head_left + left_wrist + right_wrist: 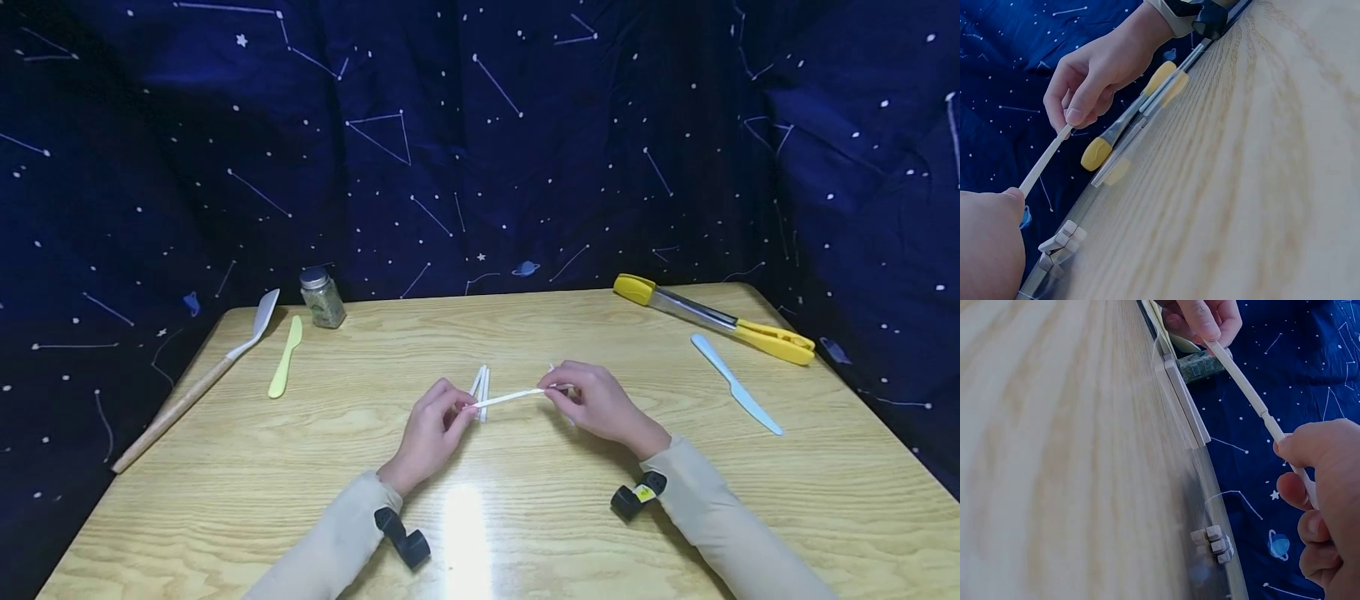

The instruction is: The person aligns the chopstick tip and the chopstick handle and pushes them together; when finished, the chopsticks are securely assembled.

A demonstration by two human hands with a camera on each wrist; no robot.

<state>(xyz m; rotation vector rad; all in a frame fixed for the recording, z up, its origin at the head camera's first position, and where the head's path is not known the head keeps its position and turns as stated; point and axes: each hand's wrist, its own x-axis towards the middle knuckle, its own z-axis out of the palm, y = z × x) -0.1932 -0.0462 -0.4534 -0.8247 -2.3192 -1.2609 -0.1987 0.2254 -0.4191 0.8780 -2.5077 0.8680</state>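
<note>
A slim white stick (510,397) is stretched between both hands above the table, sloping slightly up to the right. My left hand (433,429) pinches its left end with thumb and fingers. Near the other end, my right hand (596,402) pinches it likewise. The right wrist view shows a small step or joint along the held stick (1244,387), close to the right fingers. Behind the left fingertips several white sticks (484,382) lie on the table, partly covered. More white pieces (1063,240) lie under the right hand, mostly hidden from the head view.
On the left lie a wooden-handled spatula (197,395) and a yellow knife (286,357), with a spice jar (322,297) at the back. Yellow-tipped tongs (712,319) and a blue knife (737,384) lie right. A dark starry curtain (480,167) hangs behind the table (225,533).
</note>
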